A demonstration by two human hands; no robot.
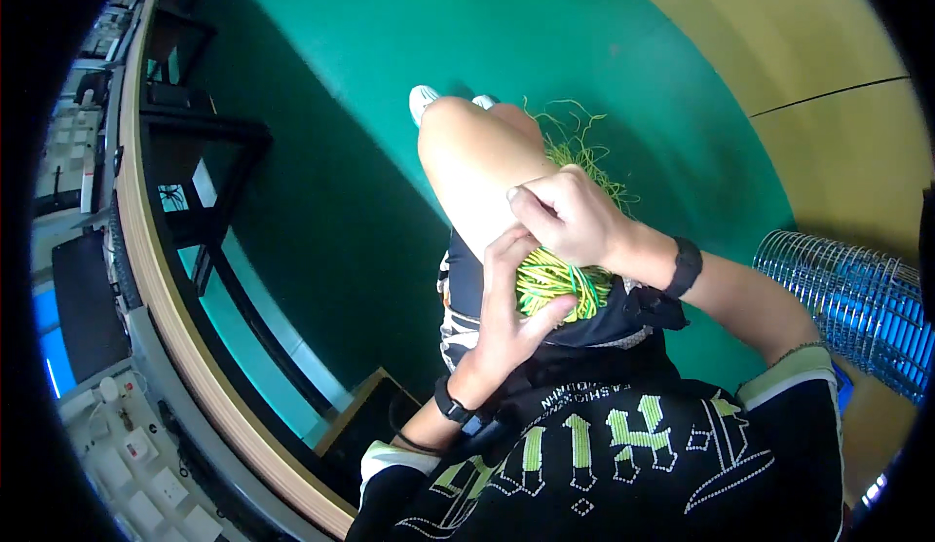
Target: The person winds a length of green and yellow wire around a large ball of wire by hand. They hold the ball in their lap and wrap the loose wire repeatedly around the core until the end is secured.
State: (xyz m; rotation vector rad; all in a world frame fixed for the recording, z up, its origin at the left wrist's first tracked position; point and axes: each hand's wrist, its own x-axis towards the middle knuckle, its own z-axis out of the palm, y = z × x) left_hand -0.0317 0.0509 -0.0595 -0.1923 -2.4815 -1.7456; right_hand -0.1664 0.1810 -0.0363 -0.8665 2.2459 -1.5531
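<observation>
A bundle of thin yellow-green wires (563, 287) rests across my lap, with a brighter green band or strand around its middle. My left hand (504, 294) is wrapped about its left side, thumb near me and fingers on the far side. Just beyond, my right hand (573, 219) is closed in a fist over the bundle, its thumb bent against the index finger. Whatever lies inside that fist is hidden. Past the right hand, loose wire ends (584, 148) fan out untidily beside my knee.
At the left runs a long workbench with a wooden edge (146, 240), holding white fittings and a dark panel. Dark metal frames (209, 172) stand under it. A wire basket (847, 299) with blue inside sits at right by a yellow wall (769, 36). The floor (390, 26) is green.
</observation>
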